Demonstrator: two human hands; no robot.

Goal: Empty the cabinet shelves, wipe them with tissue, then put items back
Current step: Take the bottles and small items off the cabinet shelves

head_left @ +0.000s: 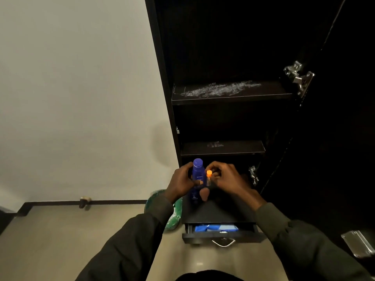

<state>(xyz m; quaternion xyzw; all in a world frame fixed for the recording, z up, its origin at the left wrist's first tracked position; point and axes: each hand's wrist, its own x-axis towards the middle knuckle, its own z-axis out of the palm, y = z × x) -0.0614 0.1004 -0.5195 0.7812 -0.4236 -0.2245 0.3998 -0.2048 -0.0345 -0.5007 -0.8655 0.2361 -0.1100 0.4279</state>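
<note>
Two hands meet at the foot of a dark cabinet [223,57]: the left hand [180,182] grips a blue lotion bottle [197,175], held upright, while the right hand [225,177] curls its fingers beside a small orange-capped vial [209,175]; whether it pinches the vial cannot be told. Above them, the upper shelf [231,92] shows whitish smears and the lower shelf [222,148] a fainter patch. Below, a drawer [223,235] stands open, blue packets inside.
</note>
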